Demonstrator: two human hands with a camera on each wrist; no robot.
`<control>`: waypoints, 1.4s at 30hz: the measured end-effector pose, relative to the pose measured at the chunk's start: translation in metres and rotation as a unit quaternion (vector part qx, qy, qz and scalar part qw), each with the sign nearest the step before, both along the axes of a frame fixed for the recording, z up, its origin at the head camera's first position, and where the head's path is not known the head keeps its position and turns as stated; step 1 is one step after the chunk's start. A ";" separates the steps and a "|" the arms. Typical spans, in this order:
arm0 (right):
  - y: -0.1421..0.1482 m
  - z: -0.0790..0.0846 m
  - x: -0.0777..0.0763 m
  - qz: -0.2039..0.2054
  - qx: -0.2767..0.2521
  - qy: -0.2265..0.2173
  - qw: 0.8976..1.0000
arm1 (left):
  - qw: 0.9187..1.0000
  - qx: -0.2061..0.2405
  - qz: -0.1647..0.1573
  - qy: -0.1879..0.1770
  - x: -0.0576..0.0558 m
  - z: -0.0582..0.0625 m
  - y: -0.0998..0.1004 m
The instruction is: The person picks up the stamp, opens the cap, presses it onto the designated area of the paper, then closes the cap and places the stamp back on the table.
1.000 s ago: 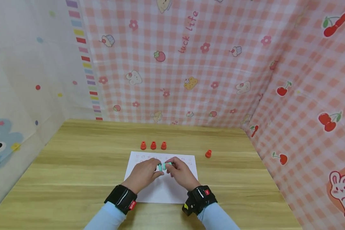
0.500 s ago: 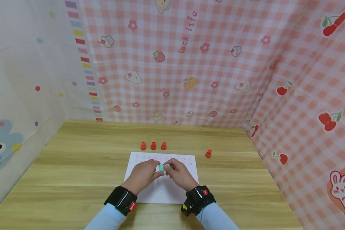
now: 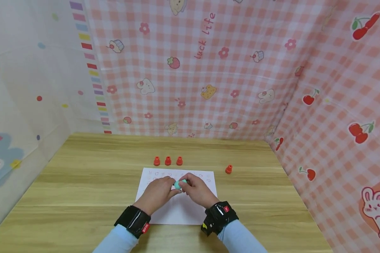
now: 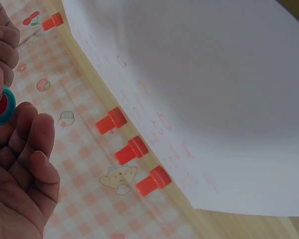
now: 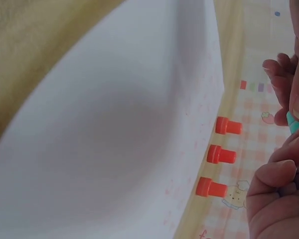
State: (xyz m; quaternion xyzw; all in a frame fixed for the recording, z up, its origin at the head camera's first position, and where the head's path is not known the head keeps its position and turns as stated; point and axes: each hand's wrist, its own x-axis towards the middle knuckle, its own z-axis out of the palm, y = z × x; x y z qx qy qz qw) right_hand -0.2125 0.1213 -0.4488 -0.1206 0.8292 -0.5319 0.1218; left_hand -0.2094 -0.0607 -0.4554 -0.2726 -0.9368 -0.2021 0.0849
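Over the sheet of paper (image 3: 183, 211), both hands meet around a small teal toy stamp (image 3: 179, 183). My right hand (image 3: 197, 189) pinches the stamp between thumb and fingers. From the left, my left hand (image 3: 156, 193) pinches the teal cap (image 5: 293, 122) with its thumb; fingers hide much of it. In the left wrist view a round teal rim with a red inner face (image 4: 3, 106) shows between the hands. Three red stamps (image 3: 168, 161) stand in a row behind the paper. Another red stamp (image 3: 229, 169) stands apart to the right.
Faint red printed shapes (image 3: 156, 174) run along the paper's far edge. The wooden table (image 3: 82, 189) extends on both sides. A pink checked cloth (image 3: 190, 80) hangs at the back and right, a white patterned one (image 3: 35, 77) at the left.
The two teal pieces, apart a second ago, have come together between the hands. My right hand has shifted slightly left and the teal stamp has turned. The red stamps have stayed in place.
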 end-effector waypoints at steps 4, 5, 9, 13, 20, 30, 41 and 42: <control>0.003 0.001 -0.003 0.007 -0.006 -0.006 1.000 | 1.000 0.000 0.013 0.002 0.002 0.003 0.001; 0.004 0.001 -0.004 0.007 -0.005 -0.008 1.000 | 1.000 -0.005 0.015 0.001 0.003 0.003 0.001; 0.013 0.000 -0.007 -0.006 0.008 -0.013 1.000 | 0.999 -0.031 0.032 -0.011 0.004 0.005 -0.002; 0.030 0.002 -0.012 -0.034 0.037 -0.015 0.999 | 0.997 -0.061 0.055 -0.005 0.005 0.004 -0.006; 0.064 0.004 -0.018 -0.084 0.089 -0.016 0.992 | 0.990 -0.105 0.086 -0.034 0.008 0.007 -0.013; 0.111 0.006 -0.023 -0.106 0.215 0.024 0.971 | 0.977 -0.153 0.107 -0.100 0.007 0.011 -0.017; 0.163 -0.009 -0.036 -0.104 0.325 0.087 0.936 | 0.979 -0.146 0.108 -0.095 0.009 0.013 -0.019; 0.166 -0.011 -0.038 -0.105 0.336 0.092 0.931 | 0.979 -0.147 0.107 -0.095 0.010 0.013 -0.019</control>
